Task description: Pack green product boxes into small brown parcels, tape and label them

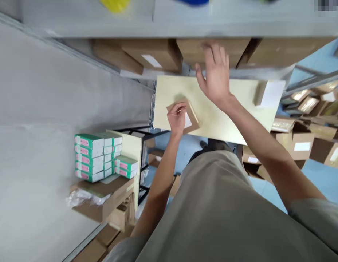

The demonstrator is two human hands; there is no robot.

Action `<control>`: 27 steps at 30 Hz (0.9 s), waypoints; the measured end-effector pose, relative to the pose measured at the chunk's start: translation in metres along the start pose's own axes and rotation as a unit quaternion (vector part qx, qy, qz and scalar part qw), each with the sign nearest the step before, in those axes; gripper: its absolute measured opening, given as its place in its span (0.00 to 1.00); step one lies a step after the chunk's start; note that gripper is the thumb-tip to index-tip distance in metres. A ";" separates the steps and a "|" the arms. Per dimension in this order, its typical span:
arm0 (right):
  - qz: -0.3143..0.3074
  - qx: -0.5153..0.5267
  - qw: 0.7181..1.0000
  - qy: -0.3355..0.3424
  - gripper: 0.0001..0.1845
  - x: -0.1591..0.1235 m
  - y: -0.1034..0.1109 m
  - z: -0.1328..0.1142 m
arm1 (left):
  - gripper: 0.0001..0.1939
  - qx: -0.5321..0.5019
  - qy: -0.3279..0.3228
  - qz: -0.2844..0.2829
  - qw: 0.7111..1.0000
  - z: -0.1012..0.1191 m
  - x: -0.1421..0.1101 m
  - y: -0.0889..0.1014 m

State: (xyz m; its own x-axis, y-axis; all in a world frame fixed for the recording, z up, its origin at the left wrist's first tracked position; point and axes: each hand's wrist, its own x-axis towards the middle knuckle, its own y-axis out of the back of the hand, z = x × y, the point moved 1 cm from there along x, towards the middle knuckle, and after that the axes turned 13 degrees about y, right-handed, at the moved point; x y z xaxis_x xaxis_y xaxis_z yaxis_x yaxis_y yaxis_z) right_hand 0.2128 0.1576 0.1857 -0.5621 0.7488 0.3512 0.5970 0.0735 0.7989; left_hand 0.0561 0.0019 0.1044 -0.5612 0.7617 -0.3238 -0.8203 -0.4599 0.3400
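Note:
My left hand (176,118) is over a small flat cardboard box (195,125) on the cream tabletop (212,120). Its thumb and fingers are pinched together, and whatever may be between them is too small to name. A white label (188,120) shows on the box beside the hand. Farther away, my right hand (216,74) is raised at the table's far edge, thumb apart and fingers stretched. Its slightly blurred fingertips overlap the front of a brown carton (237,49) on the shelf behind; whether they touch it I cannot tell.
More brown cartons (149,49) line the shelf beyond the table. A white box (272,94) stands at the table's right end. Stacked green-and-white boxes (88,154) are at left beside a grey wall (43,127). Opened cartons (298,143) crowd the floor at right.

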 end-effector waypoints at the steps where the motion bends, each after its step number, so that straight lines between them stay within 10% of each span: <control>1: -0.036 0.041 0.998 -0.041 0.28 -0.033 -0.020 0.001 | 0.06 0.004 0.039 -0.004 0.999 -0.024 -0.008 -0.001; 5: -0.159 0.212 0.944 -0.195 0.26 -0.162 -0.111 0.005 | 0.05 0.020 0.153 -0.021 0.988 -0.094 -0.024 -0.006; 9: -0.292 0.290 0.860 -0.300 0.26 -0.227 -0.157 -0.004 | 0.05 0.065 0.154 -0.038 0.985 -0.118 -0.016 -0.007; 13: -0.335 0.333 0.822 -0.318 0.35 -0.234 -0.162 -0.017 | 0.08 0.122 0.143 -0.068 0.980 -0.116 -0.009 -0.003; 27: -0.324 0.363 0.819 -0.304 0.48 -0.238 -0.167 -0.025 | 0.06 0.170 0.152 -0.116 0.967 -0.100 -0.020 -0.004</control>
State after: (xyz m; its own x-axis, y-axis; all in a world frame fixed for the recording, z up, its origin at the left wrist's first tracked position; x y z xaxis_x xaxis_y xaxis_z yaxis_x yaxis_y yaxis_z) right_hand 0.2327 -0.0497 -0.0194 -0.6384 0.5704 -0.5169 0.5926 0.7927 0.1429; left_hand 0.0594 -0.0569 0.0215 -0.4154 0.6329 -0.6534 -0.8734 -0.0768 0.4809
